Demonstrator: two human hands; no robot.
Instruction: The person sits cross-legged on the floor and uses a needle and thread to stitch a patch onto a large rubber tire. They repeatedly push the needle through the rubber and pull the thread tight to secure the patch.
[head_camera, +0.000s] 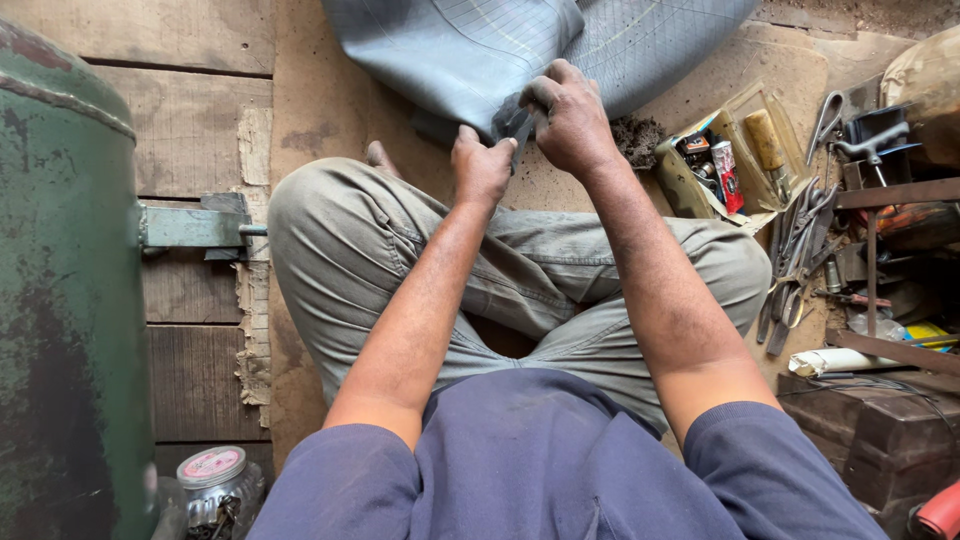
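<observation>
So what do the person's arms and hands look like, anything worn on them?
Both forearms are bare below short dark blue sleeves. The left hand and right hand are ungloved and look grimy, with no watch, rings or bands visible.

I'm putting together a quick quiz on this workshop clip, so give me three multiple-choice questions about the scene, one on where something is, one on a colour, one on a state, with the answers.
1. Where does the glass jar with the pale lid stand?
A. At the bottom left, beside the big tank
B. Among the tools on the right
C. On the person's lap

2. What colour is the big metal tank on the left?
A. Red
B. Green
C. Yellow

3. What are the two hands doing?
A. Resting open on the knees
B. Both closed on the edge of the grey rubber tube
C. Holding the wooden-handled tool

Answers: 1 A, the jar sits on the floor by the tank's foot. 2 B, the tank is worn green. 3 B, the left hand and the right hand both pinch a fold of the rubber tube above the crossed legs.
</observation>
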